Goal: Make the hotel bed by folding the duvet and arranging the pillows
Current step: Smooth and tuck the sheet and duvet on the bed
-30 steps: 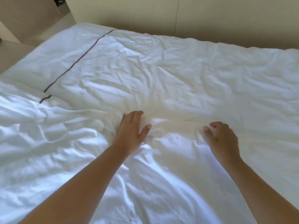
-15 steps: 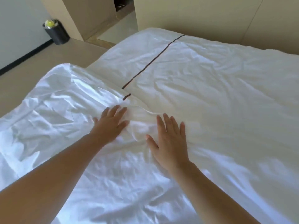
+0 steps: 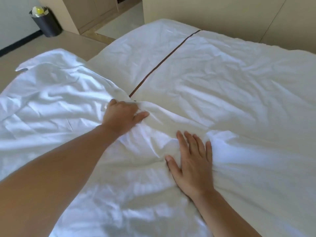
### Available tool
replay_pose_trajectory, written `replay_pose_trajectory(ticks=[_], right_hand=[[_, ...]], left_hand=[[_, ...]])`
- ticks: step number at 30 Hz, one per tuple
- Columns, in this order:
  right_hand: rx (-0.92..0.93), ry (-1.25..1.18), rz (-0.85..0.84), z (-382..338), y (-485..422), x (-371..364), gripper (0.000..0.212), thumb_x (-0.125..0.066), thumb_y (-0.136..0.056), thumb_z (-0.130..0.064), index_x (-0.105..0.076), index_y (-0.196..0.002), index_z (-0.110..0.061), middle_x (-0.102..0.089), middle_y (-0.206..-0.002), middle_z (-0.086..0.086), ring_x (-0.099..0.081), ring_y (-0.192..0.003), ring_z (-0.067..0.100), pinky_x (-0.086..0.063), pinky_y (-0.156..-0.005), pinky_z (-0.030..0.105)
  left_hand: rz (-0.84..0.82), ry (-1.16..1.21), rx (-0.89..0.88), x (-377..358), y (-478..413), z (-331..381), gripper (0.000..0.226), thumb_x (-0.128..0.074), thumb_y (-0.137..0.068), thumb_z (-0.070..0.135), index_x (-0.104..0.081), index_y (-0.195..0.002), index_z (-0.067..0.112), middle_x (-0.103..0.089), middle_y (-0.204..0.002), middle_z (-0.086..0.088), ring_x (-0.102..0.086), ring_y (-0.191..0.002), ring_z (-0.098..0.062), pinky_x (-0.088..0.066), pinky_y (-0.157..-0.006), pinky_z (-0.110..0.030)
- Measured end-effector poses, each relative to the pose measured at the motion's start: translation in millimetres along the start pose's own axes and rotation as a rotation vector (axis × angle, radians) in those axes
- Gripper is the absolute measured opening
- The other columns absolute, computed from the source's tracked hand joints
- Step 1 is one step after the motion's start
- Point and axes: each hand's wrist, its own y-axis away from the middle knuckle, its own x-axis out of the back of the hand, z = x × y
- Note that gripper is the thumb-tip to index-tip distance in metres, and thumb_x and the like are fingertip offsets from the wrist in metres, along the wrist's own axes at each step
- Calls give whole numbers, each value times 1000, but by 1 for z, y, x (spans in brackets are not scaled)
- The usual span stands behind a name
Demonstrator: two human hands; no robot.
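A white, wrinkled duvet (image 3: 222, 86) covers the bed, with a thin brown stripe (image 3: 162, 64) running across it near the far left end. A folded-over part of the duvet (image 3: 51, 103) lies on the near left, its edge running across the middle. My left hand (image 3: 122, 115) is shut on that folded edge, just below the stripe's near end. My right hand (image 3: 191, 161) lies flat on the duvet with its fingers spread, pressing down a little to the right of the left hand. No pillow is in view.
A beige padded wall (image 3: 222, 16) runs behind the bed. Beyond the bed's left end are the floor (image 3: 51, 43), a black bin (image 3: 45, 21) with yellow rubbish in it, and a wooden cabinet (image 3: 90, 11).
My view has swung left along the bed. The left hand went from lying flat to gripping the folded edge. The right hand has moved left and lies flat.
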Motion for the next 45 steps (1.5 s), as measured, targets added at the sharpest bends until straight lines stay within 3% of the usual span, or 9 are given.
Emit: replay_pose_trajectory(ticks=[10, 14, 18, 23, 28, 32, 35, 40, 45], right_hand=[[109, 21, -16, -78, -83, 1, 84, -24, -89, -79, -12, -159, -36, -4, -169, 1, -4, -155, 32, -6, -116, 70], [50, 85, -35, -59, -87, -57, 81, -30, -90, -76, -24, -158, -33, -18, -167, 2, -18, -153, 31, -10, -118, 66], [24, 97, 20, -49, -93, -72, 81, -33, -89, -73, -26, -158, -31, -22, -166, 2, -19, -153, 28, -10, -120, 61], [-9, 83, -10, -48, -100, -76, 80, -30, -89, -71, -22, -159, -31, -18, -167, 1, -15, -154, 25, -12, -120, 61], [-6, 98, 23, -45, -101, -81, 81, -36, -88, -65, -22, -159, -28, -20, -166, 3, -17, -154, 26, -15, -119, 63], [-6, 141, 40, -45, -102, -88, 81, -38, -87, -62, -25, -158, -26, -22, -165, 6, -19, -152, 29, -14, -119, 63], [-9, 157, 45, -44, -103, -91, 80, -39, -87, -61, -25, -158, -25, -24, -164, 7, -21, -151, 31, -14, -119, 63], [-24, 175, 58, -46, -103, -94, 79, -37, -88, -61, -25, -158, -24, -24, -164, 8, -20, -152, 31, -12, -120, 61], [-18, 173, 99, -43, -104, -100, 79, -35, -89, -60, -22, -159, -25, -22, -165, 7, -19, -152, 30, -10, -120, 60]], left_hand=[[164, -7, 82, 66, -73, -89, 67, -24, -90, 67, -60, -97, 11, -64, -95, -12, -56, -98, -35, -37, -85, -46], [-61, 158, 142, -24, -42, -66, 67, -16, -88, 64, -58, -114, 19, -59, -119, -3, -51, -121, -28, -36, -98, -46], [10, 245, 159, -54, -36, -68, 61, -22, -92, 62, -58, -117, 19, -58, -125, 0, -47, -127, -24, -34, -101, -47], [137, 35, -150, -35, -59, -108, 58, -33, -97, 59, -60, -120, 12, -58, -126, -8, -54, -112, -33, -34, -93, -46], [96, 10, 48, -14, -84, -191, 61, -26, -97, 59, -52, -137, 21, -51, -144, -3, -41, -138, -27, -23, -108, -66], [-132, 51, 202, -30, -59, -224, 71, -20, -92, 66, -63, -115, 14, -62, -116, -14, -51, -117, -38, -42, -90, -58], [-135, -43, 206, -36, -56, -207, 68, -25, -99, 62, -63, -91, 7, -66, -88, -21, -59, -93, -41, -43, -81, -51], [5, -174, 143, 5, -99, -253, 71, -30, -95, 71, -60, -86, 7, -60, -81, -26, -58, -89, -41, -43, -78, -44], [75, 218, 529, -24, -77, -228, 65, -44, -98, 57, -47, -137, 5, -46, -142, -21, -39, -134, -38, -36, -105, -58]])
